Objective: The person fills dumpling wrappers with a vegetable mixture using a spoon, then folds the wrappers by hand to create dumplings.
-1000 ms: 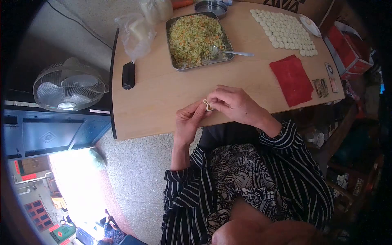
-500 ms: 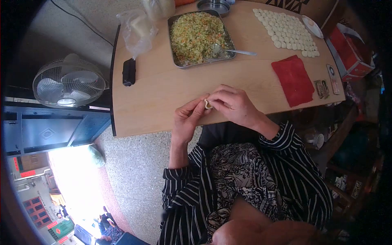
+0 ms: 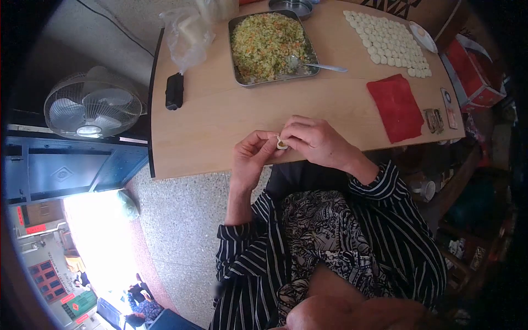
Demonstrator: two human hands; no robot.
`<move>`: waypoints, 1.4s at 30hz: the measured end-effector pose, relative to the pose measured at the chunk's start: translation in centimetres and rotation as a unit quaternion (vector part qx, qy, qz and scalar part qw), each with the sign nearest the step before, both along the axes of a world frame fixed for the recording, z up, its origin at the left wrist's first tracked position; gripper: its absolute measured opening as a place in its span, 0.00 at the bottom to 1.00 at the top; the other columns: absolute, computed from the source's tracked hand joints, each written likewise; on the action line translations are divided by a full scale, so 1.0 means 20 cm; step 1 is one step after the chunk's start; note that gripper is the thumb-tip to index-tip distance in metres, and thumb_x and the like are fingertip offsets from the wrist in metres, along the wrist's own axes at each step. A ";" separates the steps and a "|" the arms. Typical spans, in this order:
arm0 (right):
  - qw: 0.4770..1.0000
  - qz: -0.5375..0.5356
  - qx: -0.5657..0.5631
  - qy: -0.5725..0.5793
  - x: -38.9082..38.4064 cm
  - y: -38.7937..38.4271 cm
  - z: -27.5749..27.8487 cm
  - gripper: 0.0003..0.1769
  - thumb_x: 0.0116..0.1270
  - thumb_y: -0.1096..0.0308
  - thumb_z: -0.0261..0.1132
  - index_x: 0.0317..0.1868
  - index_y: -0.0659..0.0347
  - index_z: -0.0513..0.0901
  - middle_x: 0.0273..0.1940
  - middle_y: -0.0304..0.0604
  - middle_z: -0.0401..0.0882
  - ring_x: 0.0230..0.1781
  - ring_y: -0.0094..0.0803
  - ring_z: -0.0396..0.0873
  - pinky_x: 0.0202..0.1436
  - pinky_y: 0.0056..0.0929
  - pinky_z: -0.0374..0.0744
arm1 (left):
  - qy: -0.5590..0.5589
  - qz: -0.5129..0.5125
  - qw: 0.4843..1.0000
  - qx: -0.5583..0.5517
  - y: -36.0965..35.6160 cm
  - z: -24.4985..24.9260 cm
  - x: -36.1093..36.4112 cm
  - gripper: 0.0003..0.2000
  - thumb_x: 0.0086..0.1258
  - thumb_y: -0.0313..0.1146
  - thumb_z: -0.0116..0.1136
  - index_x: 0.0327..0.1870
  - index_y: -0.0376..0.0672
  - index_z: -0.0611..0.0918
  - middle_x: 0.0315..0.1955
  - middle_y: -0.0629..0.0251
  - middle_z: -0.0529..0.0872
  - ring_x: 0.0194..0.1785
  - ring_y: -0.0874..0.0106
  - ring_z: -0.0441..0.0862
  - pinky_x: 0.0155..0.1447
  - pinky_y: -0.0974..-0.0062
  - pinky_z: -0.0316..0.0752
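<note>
Between my two hands, above the table's front edge, is a small dumpling [image 3: 282, 144] with pale dough and some yellowish filling showing. My left hand [image 3: 254, 157] pinches its left side between thumb and fingers. From the right, my right hand [image 3: 314, 142] pinches the dough at its upper rim; the fingertips partly hide it. Farther back stands a metal tray [image 3: 256, 83] heaped with chopped vegetable filling [image 3: 267, 44]. A metal spoon [image 3: 327, 68] rests in the filling, its handle over the tray's right rim.
Rows of round dough pieces [image 3: 385, 41] lie at the back right, near a white plate [image 3: 422, 36]. A red cloth [image 3: 396, 107] is on the right. A black case [image 3: 175, 91] and plastic bag [image 3: 187, 38] sit left. A fan [image 3: 93, 104] stands beyond the table.
Both hands stay together at the dumpling with small finger shifts. Its opening now shows more of the filling. The view has tilted slightly.
</note>
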State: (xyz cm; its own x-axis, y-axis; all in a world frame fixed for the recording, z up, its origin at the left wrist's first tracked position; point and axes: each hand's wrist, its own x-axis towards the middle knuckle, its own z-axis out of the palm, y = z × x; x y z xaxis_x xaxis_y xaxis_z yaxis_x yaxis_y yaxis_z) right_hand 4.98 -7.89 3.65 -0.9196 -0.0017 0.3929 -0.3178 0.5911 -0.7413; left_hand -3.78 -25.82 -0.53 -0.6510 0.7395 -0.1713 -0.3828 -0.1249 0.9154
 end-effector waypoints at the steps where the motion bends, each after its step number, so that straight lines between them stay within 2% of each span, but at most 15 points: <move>1: 1.000 0.012 0.007 -0.013 0.00 0.00 0.01 0.03 0.64 0.79 0.66 0.38 0.66 0.81 0.34 0.45 0.79 0.34 0.39 0.81 0.37 0.33 0.79 | -0.004 -0.010 1.000 -0.005 0.00 0.01 -0.01 0.07 0.75 0.28 0.58 0.48 0.35 0.83 0.40 0.64 0.88 0.42 0.77 0.85 0.49 0.80 0.82; 10: 0.999 0.021 -0.004 -0.023 0.02 -0.03 0.08 0.10 0.63 0.76 0.67 0.45 0.65 0.81 0.36 0.47 0.80 0.35 0.43 0.81 0.40 0.36 0.78 | 0.008 -0.047 0.998 -0.027 -0.02 0.06 -0.03 0.07 0.75 0.27 0.58 0.47 0.34 0.83 0.39 0.64 0.87 0.42 0.76 0.85 0.49 0.78 0.83; 15: 0.999 -0.002 -0.028 -0.022 0.02 -0.06 0.02 0.08 0.62 0.81 0.66 0.43 0.67 0.83 0.35 0.45 0.81 0.36 0.36 0.82 0.39 0.30 0.79 | 0.076 -0.049 0.992 -0.084 -0.04 0.11 -0.03 0.08 0.76 0.30 0.58 0.47 0.34 0.83 0.39 0.66 0.86 0.41 0.79 0.83 0.46 0.81 0.80; 19: 0.995 -0.026 -0.078 -0.056 0.02 -0.06 0.02 0.07 0.66 0.82 0.64 0.43 0.68 0.83 0.35 0.41 0.81 0.36 0.27 0.81 0.39 0.24 0.78 | 0.023 -0.052 0.998 0.021 -0.06 0.03 -0.03 0.12 0.77 0.32 0.56 0.53 0.34 0.81 0.43 0.63 0.87 0.45 0.77 0.84 0.50 0.79 0.81; 24: 0.942 -0.150 -0.284 -0.098 0.06 0.13 -0.13 0.07 0.70 0.77 0.65 0.46 0.68 0.83 0.38 0.36 0.82 0.35 0.20 0.79 0.39 0.20 0.78 | 0.054 0.177 0.983 0.017 -0.45 0.08 -0.13 0.14 0.79 0.36 0.52 0.56 0.35 0.80 0.45 0.62 0.85 0.44 0.73 0.85 0.50 0.73 0.82; 26: 0.927 -0.207 -0.299 -0.094 0.08 0.20 -0.17 0.08 0.70 0.74 0.66 0.47 0.66 0.84 0.37 0.36 0.83 0.34 0.18 0.78 0.38 0.18 0.77 | 0.165 0.365 0.909 -0.113 -0.77 0.10 -0.22 0.16 0.81 0.38 0.47 0.55 0.36 0.81 0.47 0.59 0.86 0.51 0.68 0.84 0.56 0.71 0.78; 27: 0.924 -0.220 -0.301 -0.086 0.09 0.22 -0.19 0.08 0.70 0.73 0.66 0.47 0.66 0.84 0.37 0.36 0.83 0.33 0.18 0.78 0.38 0.18 0.77 | 0.348 0.379 0.798 -0.312 -0.95 0.14 -0.26 0.16 0.81 0.36 0.44 0.56 0.36 0.81 0.53 0.53 0.84 0.61 0.64 0.79 0.62 0.71 0.74; 28: 0.921 -0.233 -0.303 -0.077 0.10 0.24 -0.21 0.08 0.70 0.73 0.66 0.47 0.66 0.84 0.37 0.36 0.83 0.33 0.18 0.78 0.37 0.18 0.76 | 0.500 0.465 0.577 -0.447 -1.23 -0.14 -0.38 0.18 0.81 0.39 0.45 0.59 0.37 0.80 0.54 0.57 0.84 0.58 0.65 0.80 0.63 0.69 0.72; 29: 0.917 -0.246 -0.305 -0.070 0.11 0.26 -0.23 0.08 0.70 0.73 0.66 0.47 0.66 0.84 0.38 0.37 0.83 0.33 0.18 0.78 0.37 0.18 0.76 | 0.405 0.524 0.628 -0.408 -1.40 -0.19 -0.39 0.18 0.81 0.37 0.45 0.62 0.35 0.75 0.57 0.54 0.81 0.60 0.64 0.78 0.65 0.69 0.72; 30: 0.916 -0.252 -0.306 -0.066 0.13 0.28 -0.26 0.08 0.70 0.73 0.66 0.47 0.66 0.84 0.38 0.37 0.83 0.33 0.18 0.78 0.37 0.18 0.76 | 0.126 0.635 0.761 -0.049 -1.55 -0.23 -0.41 0.19 0.80 0.36 0.45 0.65 0.34 0.71 0.60 0.52 0.77 0.63 0.62 0.76 0.67 0.70 0.73; 31: 0.914 -0.258 -0.307 -0.060 0.14 0.29 -0.29 0.09 0.70 0.73 0.66 0.47 0.66 0.84 0.38 0.37 0.83 0.33 0.18 0.78 0.37 0.18 0.76 | -0.019 0.703 0.691 0.167 -1.66 -0.27 -0.42 0.21 0.80 0.35 0.45 0.68 0.32 0.66 0.63 0.50 0.73 0.65 0.61 0.74 0.69 0.70 0.73; 32: 0.912 -0.263 -0.310 -0.053 0.14 0.30 -0.31 0.09 0.70 0.73 0.65 0.48 0.67 0.84 0.38 0.37 0.83 0.33 0.18 0.78 0.37 0.18 0.76 | -0.042 0.728 0.645 0.230 -1.68 -0.28 -0.38 0.24 0.80 0.33 0.46 0.71 0.31 0.62 0.67 0.47 0.69 0.67 0.60 0.72 0.71 0.71 0.73; 34: 0.908 -0.280 -0.309 -0.033 0.15 0.28 -0.33 0.09 0.70 0.73 0.66 0.48 0.67 0.84 0.38 0.37 0.83 0.33 0.18 0.78 0.37 0.18 0.76 | -0.014 0.739 0.644 0.198 -1.55 -0.21 -0.30 0.23 0.81 0.37 0.45 0.71 0.33 0.65 0.65 0.50 0.71 0.62 0.62 0.75 0.65 0.71 0.75; 37: 0.907 -0.288 -0.308 -0.025 0.15 0.27 -0.32 0.09 0.70 0.73 0.66 0.48 0.67 0.84 0.39 0.38 0.83 0.33 0.18 0.78 0.37 0.19 0.77 | 0.059 0.635 0.742 0.206 -1.17 0.07 -0.16 0.23 0.82 0.44 0.42 0.68 0.36 0.70 0.59 0.52 0.75 0.56 0.66 0.76 0.58 0.69 0.76; 42: 0.906 -0.301 -0.297 -0.028 0.14 0.26 -0.30 0.08 0.69 0.73 0.67 0.46 0.66 0.85 0.38 0.37 0.83 0.32 0.18 0.77 0.37 0.19 0.77 | 0.327 0.221 0.849 0.350 -0.80 0.49 0.01 0.30 0.81 0.58 0.30 0.64 0.41 0.74 0.48 0.58 0.75 0.48 0.69 0.70 0.46 0.71 0.70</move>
